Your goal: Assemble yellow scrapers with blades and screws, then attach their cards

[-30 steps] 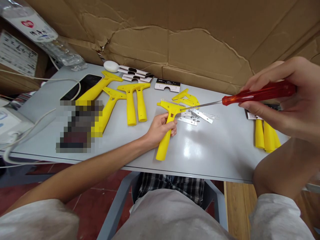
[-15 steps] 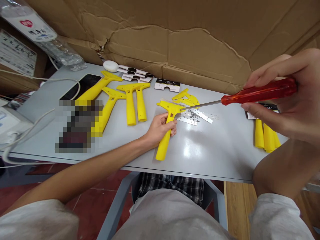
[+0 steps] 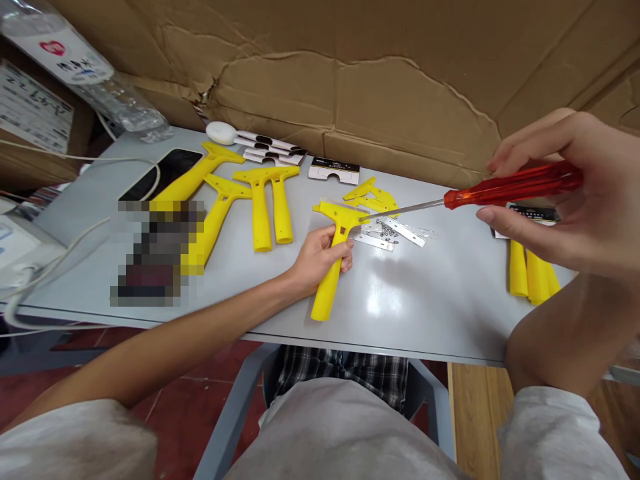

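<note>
My left hand (image 3: 327,260) is closed round the neck of a yellow plastic scraper (image 3: 327,287), its wide head pointing away from me. Between finger and thumb, my right hand (image 3: 575,193) grips a red-handled screwdriver (image 3: 510,189). The screwdriver's thin shaft slants down to the left, and its tip meets the right end of the scraper's head. A strip of clear plastic shows along the head's far edge. Just beyond lie loose yellow head pieces (image 3: 377,199), metal blades (image 3: 405,231) and a small heap of screws (image 3: 388,230).
Several yellow scrapers (image 3: 261,213) lie to the left beside a phone (image 3: 170,170) and a blurred-out patch. Yellow handles (image 3: 537,273) lie at the right. Black-and-white cards (image 3: 334,171) and a white spoon-like item (image 3: 221,133) rest against the cardboard (image 3: 400,120). A bottle (image 3: 95,67) and white cables are at the left.
My right hand has shifted slightly and turned on the screwdriver's handle, which looks rotated. The screwdriver tip stays at the scraper's head. My left hand and the scraper hold still.
</note>
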A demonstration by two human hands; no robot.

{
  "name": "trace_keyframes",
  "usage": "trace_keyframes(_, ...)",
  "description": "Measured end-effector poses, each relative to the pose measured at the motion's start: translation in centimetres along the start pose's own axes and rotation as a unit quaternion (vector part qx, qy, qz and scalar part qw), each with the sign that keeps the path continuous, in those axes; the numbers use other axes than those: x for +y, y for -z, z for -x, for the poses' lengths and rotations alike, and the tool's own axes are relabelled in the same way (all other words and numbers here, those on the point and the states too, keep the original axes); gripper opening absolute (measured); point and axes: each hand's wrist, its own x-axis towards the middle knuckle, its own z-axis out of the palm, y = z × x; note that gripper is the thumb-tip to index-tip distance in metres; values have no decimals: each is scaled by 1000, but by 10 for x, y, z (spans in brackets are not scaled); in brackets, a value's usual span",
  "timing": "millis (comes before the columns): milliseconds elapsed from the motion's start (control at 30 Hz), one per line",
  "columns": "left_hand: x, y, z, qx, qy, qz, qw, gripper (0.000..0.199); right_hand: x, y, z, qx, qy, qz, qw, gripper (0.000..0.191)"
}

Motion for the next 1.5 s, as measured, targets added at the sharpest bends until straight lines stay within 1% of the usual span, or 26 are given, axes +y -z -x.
trace_keyframes(100, 0, 0, 0, 1, -3, 2, 1000, 28, -2, 2, 3, -3, -10, -22, 1000, 27)
trace_keyframes(233, 0, 0, 0, 3, -1, 3, 1000, 27, -3, 2, 4, 1, -16, -6, 1000, 26)
trace_keyframes(300, 1, -1, 0, 5, -2, 5, 1000, 27, -1, 1, 4, 12, -11, 3, 1000, 26)
trace_keyframes(433, 0, 0, 0, 5, -1, 3, 1000, 28, 2, -2, 2, 46, -5, 28, 999, 31)
trace_keyframes(567, 0, 0, 0, 7, 1, -2, 1000, 29, 1, -3, -1, 41, 2, 42, 998, 25)
trace_keyframes(633, 0, 0, 0, 9, 2, -1, 1000, 29, -1, -2, -1, 24, -3, 24, 999, 25)
trace_keyframes(733, 0, -1, 0, 6, 2, 2, 1000, 28, -3, -2, 1, 4, -7, -34, 999, 29)
trace_keyframes(800, 1, -1, 0, 4, -1, 4, 1000, 28, -3, -2, 3, 5, -10, -65, 998, 31)
trace_keyframes(867, 1, -1, 0, 3, -2, 3, 1000, 28, -4, -3, 5, 10, -13, -72, 997, 33)
trace_keyframes(967, 1, 0, 0, 3, -2, 0, 1000, 30, -4, -2, 4, 16, -24, -36, 999, 30)
trace_keyframes(1100, 0, 0, 0, 4, -2, 1, 1000, 30, -4, -1, 3, 40, -4, 7, 999, 26)
trace_keyframes(1300, 0, 0, 1, 7, 1, -2, 1000, 30, -6, 1, 2, 32, -14, 31, 999, 13)
trace_keyframes(1433, 1, -1, 1, 10, 3, 0, 1000, 31, -4, 0, -1, 30, -26, 59, 998, 15)
trace_keyframes(1500, 1, -1, 1, 10, 2, 1, 1000, 32, -1, -1, -1, 24, -14, 38, 999, 21)
